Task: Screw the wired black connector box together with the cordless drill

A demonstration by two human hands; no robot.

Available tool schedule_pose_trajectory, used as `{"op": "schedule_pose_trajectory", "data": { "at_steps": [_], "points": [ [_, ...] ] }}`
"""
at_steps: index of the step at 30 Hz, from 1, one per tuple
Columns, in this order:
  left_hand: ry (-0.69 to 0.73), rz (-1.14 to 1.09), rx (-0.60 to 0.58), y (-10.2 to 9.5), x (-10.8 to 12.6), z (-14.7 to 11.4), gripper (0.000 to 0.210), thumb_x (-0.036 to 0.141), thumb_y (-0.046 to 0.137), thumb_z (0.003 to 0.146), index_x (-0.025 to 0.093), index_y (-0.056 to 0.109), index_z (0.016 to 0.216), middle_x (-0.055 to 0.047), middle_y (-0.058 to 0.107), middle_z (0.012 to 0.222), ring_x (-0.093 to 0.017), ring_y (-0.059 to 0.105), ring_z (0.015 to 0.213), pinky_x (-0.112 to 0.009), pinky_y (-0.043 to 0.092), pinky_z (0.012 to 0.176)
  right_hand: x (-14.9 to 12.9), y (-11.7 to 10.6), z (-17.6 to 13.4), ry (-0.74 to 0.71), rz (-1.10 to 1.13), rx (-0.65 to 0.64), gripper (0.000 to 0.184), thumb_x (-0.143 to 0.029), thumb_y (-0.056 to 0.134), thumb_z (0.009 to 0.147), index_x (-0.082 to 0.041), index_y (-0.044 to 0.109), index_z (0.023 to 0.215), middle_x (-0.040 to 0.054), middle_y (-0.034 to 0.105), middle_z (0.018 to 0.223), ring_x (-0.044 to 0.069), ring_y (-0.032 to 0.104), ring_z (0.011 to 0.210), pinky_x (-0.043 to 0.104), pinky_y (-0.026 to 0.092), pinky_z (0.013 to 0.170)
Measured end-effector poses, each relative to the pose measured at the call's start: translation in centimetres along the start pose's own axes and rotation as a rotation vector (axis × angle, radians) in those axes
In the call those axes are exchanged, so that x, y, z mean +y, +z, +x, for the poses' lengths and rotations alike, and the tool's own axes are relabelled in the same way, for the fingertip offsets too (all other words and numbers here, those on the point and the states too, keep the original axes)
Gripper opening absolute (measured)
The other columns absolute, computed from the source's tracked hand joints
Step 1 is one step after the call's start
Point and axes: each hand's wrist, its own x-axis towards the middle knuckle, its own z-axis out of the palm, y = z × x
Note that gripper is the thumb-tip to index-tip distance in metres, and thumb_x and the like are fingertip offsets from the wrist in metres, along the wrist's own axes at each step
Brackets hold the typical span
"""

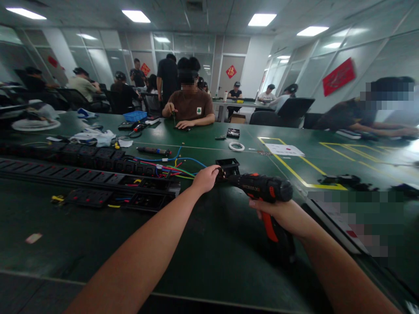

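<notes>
My right hand (278,214) is wrapped round the grip of a black and orange cordless drill (262,186). The drill points left, its tip at a small dark part (222,174) with coloured wires (183,171) running to it. Pinched closed on that part is my left hand (206,178), which hides some of it. A black open frame (229,165) sits just behind. To the left of my left hand lie long black power strips (98,174) with rows of sockets, and a shorter black socket piece (88,197) lies in front of them.
A screwdriver-like tool (153,151), a roll of white tape (236,146) and a paper sheet (284,149) lie farther back on the green table (209,253). A blue bin (135,116) stands beyond. Across the table a person in a brown shirt (191,107) works with a tool.
</notes>
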Motion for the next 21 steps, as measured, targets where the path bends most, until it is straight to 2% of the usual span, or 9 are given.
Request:
{"op": "schedule_pose_trajectory", "data": {
  "at_steps": [3,11,21],
  "points": [
    [0.003,-0.002,0.006,0.08,-0.14,0.06,0.039,0.031,0.041,0.1,0.024,0.065,0.13,-0.005,0.069,0.13,-0.022,0.062,0.12,-0.032,0.045,0.105,-0.33,0.07,-0.1,0.034,0.029,0.0,0.03,-0.048,0.073,0.078,-0.019,0.067,0.077,-0.0003,0.064,0.063,0.017,0.057,0.058,0.029,0.042,0.055],
    [-0.007,0.009,0.001,0.05,-0.07,-0.01,0.039,0.032,0.04,0.1,0.025,0.065,0.13,-0.005,0.069,0.129,-0.023,0.063,0.118,-0.033,0.046,0.103,-0.61,0.29,-0.15,0.0,0.041,0.0,0.033,-0.05,0.074,0.077,-0.018,0.069,0.082,-0.0003,0.064,0.063,0.016,0.057,0.059,0.029,0.041,0.057],
    [0.004,0.002,0.006,0.09,-0.11,0.01,0.04,0.031,0.04,0.099,0.024,0.065,0.129,-0.006,0.07,0.127,-0.024,0.064,0.117,-0.034,0.047,0.102,-0.05,-0.02,0.01,-0.029,0.186,-0.054,0.036,-0.048,0.076,0.076,-0.018,0.074,0.097,0.0037,0.071,0.073,0.019,0.064,0.066,0.031,0.048,0.062]
  ]
}}
